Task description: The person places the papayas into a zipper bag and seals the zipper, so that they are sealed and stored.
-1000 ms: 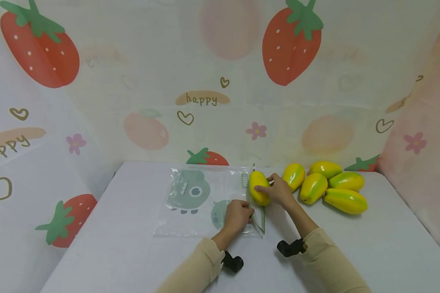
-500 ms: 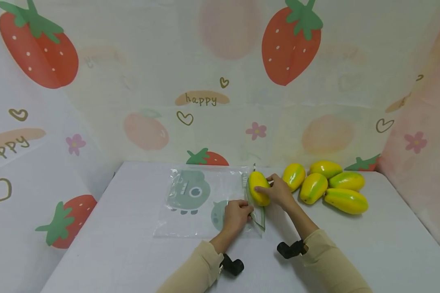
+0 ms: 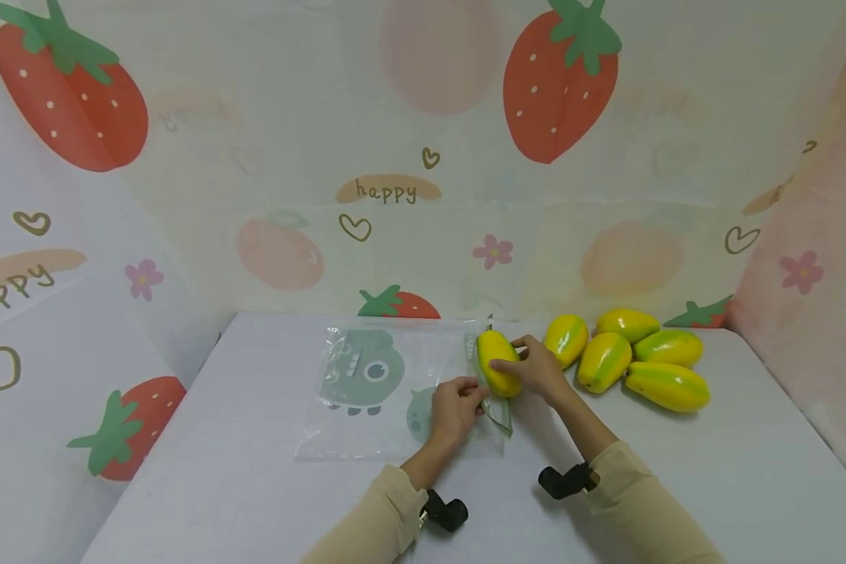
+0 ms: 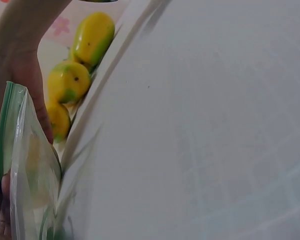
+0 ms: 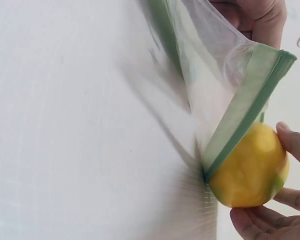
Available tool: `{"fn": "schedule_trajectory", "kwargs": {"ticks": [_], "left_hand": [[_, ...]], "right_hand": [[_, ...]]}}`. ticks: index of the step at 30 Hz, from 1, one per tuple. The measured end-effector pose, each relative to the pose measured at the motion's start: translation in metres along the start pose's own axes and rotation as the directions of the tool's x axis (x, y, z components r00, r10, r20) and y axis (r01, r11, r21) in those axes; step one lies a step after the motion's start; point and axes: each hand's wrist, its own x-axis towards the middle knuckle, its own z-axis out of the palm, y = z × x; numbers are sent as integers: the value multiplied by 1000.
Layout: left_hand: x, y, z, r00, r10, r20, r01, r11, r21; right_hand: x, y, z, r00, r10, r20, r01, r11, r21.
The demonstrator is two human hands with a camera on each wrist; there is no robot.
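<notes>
A clear zip bag (image 3: 374, 368) with green cartoon creatures lies flat on the table, its open mouth to the right. My left hand (image 3: 457, 411) pinches the green-edged mouth and holds it apart, as the bag's raised edge (image 4: 12, 125) shows in the left wrist view. With thumb and fingers, my right hand (image 3: 541, 372) grips a yellow-green mango (image 3: 498, 368) at that mouth. In the right wrist view the green zip strip (image 5: 245, 115) overlaps one side of the mango (image 5: 252, 170). How deep the mango sits inside is hard to tell.
Several more mangoes (image 3: 604, 362) lie grouped on the table (image 3: 254, 501) to the right of my right hand. A patterned strawberry backdrop (image 3: 423, 258) rises behind the table's back edge. Black wrist cameras (image 3: 565, 480) hang below both wrists.
My left hand has lifted slightly, raising the lower corner of the bag's mouth and spreading it around the mango. The right hand keeps its grip on the mango, nearly still.
</notes>
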Motion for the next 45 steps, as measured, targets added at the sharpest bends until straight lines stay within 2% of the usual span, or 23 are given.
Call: {"fn": "schedule_trajectory", "kwargs": {"ticks": [4, 8, 13, 19, 23, 26, 30, 34, 42, 45], "left_hand": [[1, -1, 0, 1000, -25, 0, 25, 999, -22], [1, -2, -1, 999, -36, 4, 36, 999, -39], [3, -1, -2, 1000, -12, -8, 11, 999, -53], [1, -1, -1, 998, 51, 41, -47, 995, -86], [0, 1, -2, 993, 93, 71, -84, 989, -119], [-10, 19, -9, 988, 114, 100, -101, 987, -123], [-20, 39, -19, 986, 119, 118, -103, 986, -131], [-20, 37, -20, 987, 104, 123, -87, 987, -135], [-23, 41, -24, 989, 81, 128, -64, 990, -126], [-21, 38, -23, 988, 55, 143, -37, 992, -120]], "right_hand": [[0, 5, -1, 999, -18, 40, 17, 1000, 12], [0, 10, -5, 991, -55, 125, 46, 997, 67], [3, 10, -13, 980, -79, 185, 61, 993, 99], [10, 6, -17, 973, -64, 222, 48, 996, 80], [16, -3, -16, 973, -19, 229, 2, 997, 72], [18, -9, -13, 978, 17, 206, -40, 993, 109], [20, -9, 0, 989, 27, 147, -59, 973, 224], [17, -5, 11, 992, 38, 124, -74, 951, 300], [11, -3, 7, 980, 8, 199, -81, 929, 362], [11, -2, 7, 978, 7, 208, -89, 918, 386]]}}
